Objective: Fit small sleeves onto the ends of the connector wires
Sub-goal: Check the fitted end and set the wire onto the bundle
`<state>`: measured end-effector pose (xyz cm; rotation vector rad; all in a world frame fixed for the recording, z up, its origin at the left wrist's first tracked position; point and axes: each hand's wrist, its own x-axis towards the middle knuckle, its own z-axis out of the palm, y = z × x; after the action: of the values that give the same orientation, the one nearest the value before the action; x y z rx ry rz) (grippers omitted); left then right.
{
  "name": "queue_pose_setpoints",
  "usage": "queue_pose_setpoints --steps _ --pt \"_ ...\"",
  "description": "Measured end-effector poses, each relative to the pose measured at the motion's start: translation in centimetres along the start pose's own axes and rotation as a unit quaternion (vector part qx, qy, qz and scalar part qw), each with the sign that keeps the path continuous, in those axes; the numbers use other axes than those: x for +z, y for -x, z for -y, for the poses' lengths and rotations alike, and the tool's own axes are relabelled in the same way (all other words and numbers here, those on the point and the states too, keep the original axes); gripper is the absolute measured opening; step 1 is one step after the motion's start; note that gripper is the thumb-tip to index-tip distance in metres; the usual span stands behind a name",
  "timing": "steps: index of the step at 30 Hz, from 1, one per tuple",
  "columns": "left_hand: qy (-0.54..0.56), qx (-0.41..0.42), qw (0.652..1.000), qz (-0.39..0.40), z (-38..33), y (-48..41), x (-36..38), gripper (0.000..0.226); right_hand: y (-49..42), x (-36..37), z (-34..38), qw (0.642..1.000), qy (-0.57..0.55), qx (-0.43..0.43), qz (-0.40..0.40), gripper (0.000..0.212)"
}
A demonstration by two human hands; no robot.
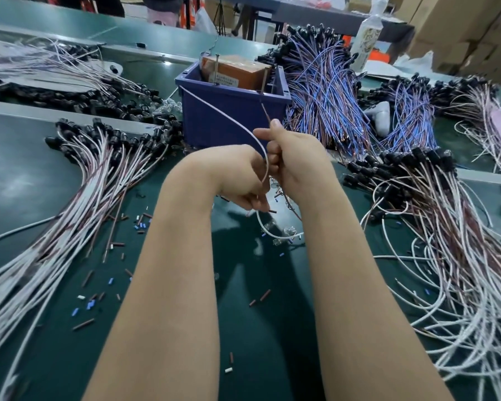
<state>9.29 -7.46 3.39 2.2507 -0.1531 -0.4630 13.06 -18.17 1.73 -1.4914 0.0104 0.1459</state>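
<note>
My two hands meet above the middle of the green table (243,328). My left hand (240,178) pinches a white wire (232,118) that arcs up toward the blue bin; a short brown sleeve (272,211) pokes out at its fingertips. My right hand (289,157) grips a brown wire (266,114) that rises past its thumb. Below the hands the white wire loops down among small clear bulbs (287,231). Loose brown, blue and white sleeve pieces (91,303) lie scattered on the table.
A blue bin (232,111) holding an orange box stands just beyond my hands. Bundles of white-and-brown wires with black connectors (78,180) fan out at left and at right (451,227). Blue-and-brown wire bundles (330,91) lie behind right. A bottle (369,39) stands far back.
</note>
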Motion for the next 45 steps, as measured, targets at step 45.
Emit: queue_pose_setpoints --steps 45 --pt "0.418 0.023 0.853 -0.311 1.2 -0.1 -1.3 0.027 1.7 0.1 1.4 0.987 0.116 -0.100 -0.045 0.011"
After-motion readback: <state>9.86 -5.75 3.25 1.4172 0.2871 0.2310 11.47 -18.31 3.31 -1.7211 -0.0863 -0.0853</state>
